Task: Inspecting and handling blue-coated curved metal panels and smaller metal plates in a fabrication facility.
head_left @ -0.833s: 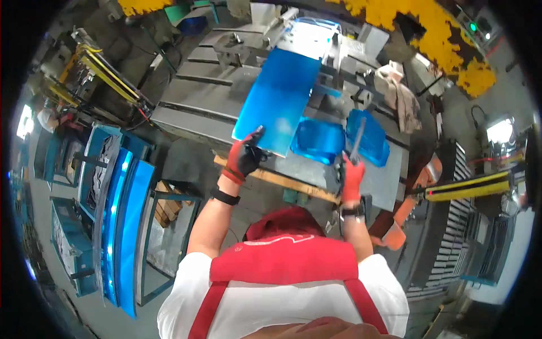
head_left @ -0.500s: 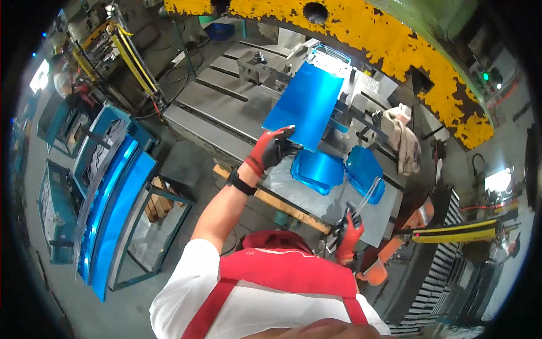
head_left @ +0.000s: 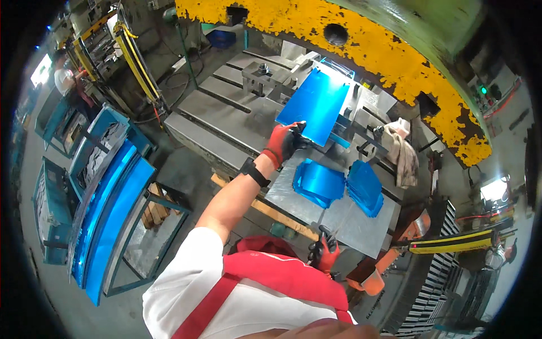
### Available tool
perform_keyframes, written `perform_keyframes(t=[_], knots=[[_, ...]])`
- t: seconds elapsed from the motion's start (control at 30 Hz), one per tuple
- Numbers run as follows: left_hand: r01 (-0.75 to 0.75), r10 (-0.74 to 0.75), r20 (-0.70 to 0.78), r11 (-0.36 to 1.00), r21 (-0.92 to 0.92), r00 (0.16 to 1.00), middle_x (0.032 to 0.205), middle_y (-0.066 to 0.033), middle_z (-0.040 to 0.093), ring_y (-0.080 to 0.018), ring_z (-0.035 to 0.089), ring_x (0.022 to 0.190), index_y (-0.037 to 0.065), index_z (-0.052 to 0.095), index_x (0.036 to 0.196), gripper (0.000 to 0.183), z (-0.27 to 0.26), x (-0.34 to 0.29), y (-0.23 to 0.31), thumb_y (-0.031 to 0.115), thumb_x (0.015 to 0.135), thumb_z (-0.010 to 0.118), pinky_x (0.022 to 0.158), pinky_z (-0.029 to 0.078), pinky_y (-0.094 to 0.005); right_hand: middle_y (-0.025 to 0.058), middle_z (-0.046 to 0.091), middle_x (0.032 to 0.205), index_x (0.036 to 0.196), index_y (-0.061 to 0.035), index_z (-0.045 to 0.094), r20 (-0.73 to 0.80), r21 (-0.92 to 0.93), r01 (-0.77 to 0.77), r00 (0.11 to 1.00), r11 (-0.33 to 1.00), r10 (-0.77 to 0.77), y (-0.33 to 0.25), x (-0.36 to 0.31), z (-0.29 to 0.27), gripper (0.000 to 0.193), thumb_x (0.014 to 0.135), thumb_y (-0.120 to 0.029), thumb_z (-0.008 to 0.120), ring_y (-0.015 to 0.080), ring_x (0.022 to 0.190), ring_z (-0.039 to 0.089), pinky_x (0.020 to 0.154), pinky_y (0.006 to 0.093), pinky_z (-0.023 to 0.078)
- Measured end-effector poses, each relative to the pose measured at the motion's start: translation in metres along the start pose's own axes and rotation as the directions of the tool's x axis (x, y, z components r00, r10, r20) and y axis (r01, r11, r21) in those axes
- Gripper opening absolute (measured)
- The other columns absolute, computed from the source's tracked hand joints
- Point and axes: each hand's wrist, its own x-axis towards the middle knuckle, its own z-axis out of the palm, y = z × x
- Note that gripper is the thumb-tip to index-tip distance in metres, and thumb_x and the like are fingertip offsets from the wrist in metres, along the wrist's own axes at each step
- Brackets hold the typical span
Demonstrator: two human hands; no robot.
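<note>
A blue sheet-metal blank [head_left: 319,104] lies slanting in the press, its far end among the die fittings. My left hand [head_left: 285,142], in a red and black glove, grips the near left corner of this sheet. Close to the worktable's front edge is my right hand [head_left: 324,252], gloved alike, its fingers curled round metal tongs that are mostly hidden now. Between my hands and the die, a stack of blue blanks [head_left: 319,182] and a second blue stack [head_left: 365,187] rest on the grey metal plate [head_left: 353,223].
The chipped yellow press ram [head_left: 384,53] hangs above the die. A rag [head_left: 400,155] drapes over the fittings at the right. A yellow guard bar [head_left: 451,243] and an orange foot-pedal housing [head_left: 367,279] are at lower right. Long blue sheets [head_left: 121,226] sit on a rack at left.
The blue sheet has slid farther into the press, with my left hand still at its near corner. My right hand has drawn back left and toward me, away from the stacks.
</note>
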Motion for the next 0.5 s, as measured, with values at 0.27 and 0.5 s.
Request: perform_keyframes(t=[0.27,0.5], knots=[[-0.061,0.057,-0.045,0.995,-0.081,0.997,0.068,-0.0089,0.055,-0.0228,0.056,0.048,0.000,0.056,0.076,0.011,0.013,-0.002,0.001,0.011,0.080,0.054,0.047,0.052,-0.0349,0.0008,0.058,0.072,0.087,-0.0010,0.059,-0.121,-0.203,0.091,0.986,0.975,-0.117,0.020,-0.020,0.011,0.016,0.074,-0.009,0.064,0.0086,0.064,0.051,0.058,0.0229,0.041],[-0.060,0.053,-0.133,0.997,-0.052,0.990,0.065,-0.0092,0.054,-0.0253,0.056,0.046,0.001,0.055,0.073,0.012,0.019,-0.007,0.007,0.012,0.079,0.056,0.044,0.052,-0.0351,0.0019,0.059,0.077,0.087,0.0002,0.060,-0.110,-0.063,0.117,0.986,0.991,-0.124,0.002,-0.033,0.034,0.015,0.074,-0.007,0.062,0.0081,0.068,0.051,0.061,0.0225,0.041]])
